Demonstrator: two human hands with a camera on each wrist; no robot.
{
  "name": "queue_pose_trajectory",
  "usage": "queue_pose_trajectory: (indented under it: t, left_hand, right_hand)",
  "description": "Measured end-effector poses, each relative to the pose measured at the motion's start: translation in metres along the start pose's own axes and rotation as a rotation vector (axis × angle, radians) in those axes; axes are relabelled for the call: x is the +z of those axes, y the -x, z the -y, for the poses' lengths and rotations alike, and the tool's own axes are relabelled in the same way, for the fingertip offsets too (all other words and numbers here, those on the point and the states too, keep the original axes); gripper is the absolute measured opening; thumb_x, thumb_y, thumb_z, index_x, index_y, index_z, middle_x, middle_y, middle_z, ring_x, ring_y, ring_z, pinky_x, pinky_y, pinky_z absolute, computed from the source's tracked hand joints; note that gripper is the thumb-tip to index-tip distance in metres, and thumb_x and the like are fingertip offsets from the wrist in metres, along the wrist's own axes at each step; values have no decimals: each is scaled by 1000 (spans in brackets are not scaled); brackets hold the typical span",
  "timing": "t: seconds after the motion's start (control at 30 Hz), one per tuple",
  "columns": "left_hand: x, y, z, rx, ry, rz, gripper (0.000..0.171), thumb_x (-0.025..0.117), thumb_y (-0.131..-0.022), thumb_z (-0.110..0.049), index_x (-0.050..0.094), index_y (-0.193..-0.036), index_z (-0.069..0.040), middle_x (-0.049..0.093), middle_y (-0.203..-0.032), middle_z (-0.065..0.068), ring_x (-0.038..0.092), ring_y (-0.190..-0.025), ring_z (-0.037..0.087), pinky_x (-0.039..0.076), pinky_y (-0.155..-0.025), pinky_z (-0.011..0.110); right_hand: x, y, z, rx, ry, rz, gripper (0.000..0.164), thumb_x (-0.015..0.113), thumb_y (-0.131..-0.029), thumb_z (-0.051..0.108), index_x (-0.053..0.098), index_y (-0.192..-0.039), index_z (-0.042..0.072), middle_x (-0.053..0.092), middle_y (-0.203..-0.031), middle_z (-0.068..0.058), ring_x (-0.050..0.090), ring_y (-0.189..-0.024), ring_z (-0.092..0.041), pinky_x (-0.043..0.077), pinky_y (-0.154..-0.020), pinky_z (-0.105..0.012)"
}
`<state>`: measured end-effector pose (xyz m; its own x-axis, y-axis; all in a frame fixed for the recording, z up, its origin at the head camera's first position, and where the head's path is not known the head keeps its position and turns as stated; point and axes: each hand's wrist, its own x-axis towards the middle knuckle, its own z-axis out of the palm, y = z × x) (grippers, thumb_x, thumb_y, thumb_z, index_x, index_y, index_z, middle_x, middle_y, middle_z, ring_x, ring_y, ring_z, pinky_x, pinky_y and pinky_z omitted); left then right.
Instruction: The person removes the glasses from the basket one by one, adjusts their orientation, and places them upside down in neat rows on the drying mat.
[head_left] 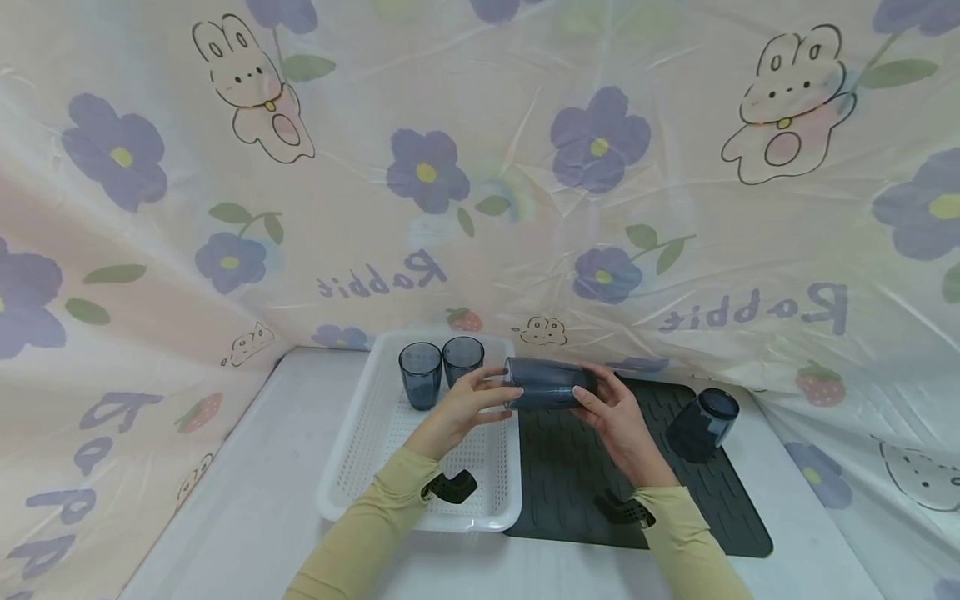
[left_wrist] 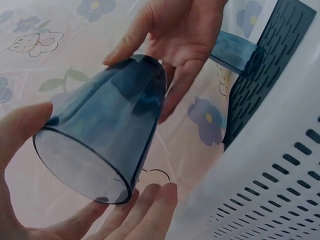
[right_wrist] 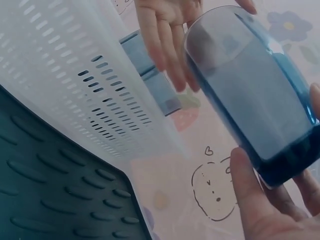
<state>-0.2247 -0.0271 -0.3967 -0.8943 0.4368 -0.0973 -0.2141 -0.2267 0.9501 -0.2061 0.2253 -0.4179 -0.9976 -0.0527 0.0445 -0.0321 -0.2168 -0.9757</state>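
Observation:
A blue tinted glass [head_left: 547, 383] is held on its side in the air, above the line where the basket and the mat meet. My left hand [head_left: 463, 408] grips it at the open rim, thumb on one side and fingers on the other. The right hand [head_left: 621, 425] holds the base end between thumb and fingers. In the left wrist view the glass [left_wrist: 107, 120] turns its open mouth toward the left palm. In the right wrist view the thick base of the glass [right_wrist: 290, 160] lies between the right thumb and fingers.
A white perforated basket [head_left: 345, 467] stands on the left, with two blue glasses [head_left: 422, 379] upright at its back. To its right lies a black ridged mat [head_left: 570, 475]. Another blue glass [head_left: 697, 429], seemingly upside down, stands at the mat's right side. Patterned sheeting surrounds the table.

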Motion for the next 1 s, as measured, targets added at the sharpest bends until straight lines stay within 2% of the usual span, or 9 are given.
queue_pose_trajectory:
  t: [0.3,0.6,0.83,1.0]
  left_hand:
    - [-1,0,3,-1,-37,37,71,74,-84,-15,38,-145,-6,43,-136,22,54,-116,32,47,-96,48]
    - [-4,-3,8,10,-102,57,70,75,-84,-19,39,-144,-5,47,-134,19,57,-113,30,49,-94,47]
    - [-4,-3,7,32,-132,73,70,76,-83,-23,42,-142,-6,52,-131,16,59,-112,27,50,-92,46]
    - [-4,-2,5,30,-142,88,64,72,-86,-20,43,-142,-5,52,-132,16,57,-114,29,49,-94,47]
  right_hand:
    - [-2,5,6,-47,-8,4,54,67,-91,11,43,-140,6,47,-125,-12,59,-104,-18,55,-83,-33]
    - [-6,8,8,-35,30,-14,60,67,-91,12,38,-143,3,45,-124,-12,59,-104,-17,55,-84,-32]
    - [-9,9,12,-47,34,-6,52,64,-93,11,42,-140,6,47,-121,-9,59,-104,-15,55,-83,-30]
    - [-11,10,13,-56,33,0,54,63,-94,10,39,-142,4,46,-123,-9,59,-103,-15,55,-82,-30]
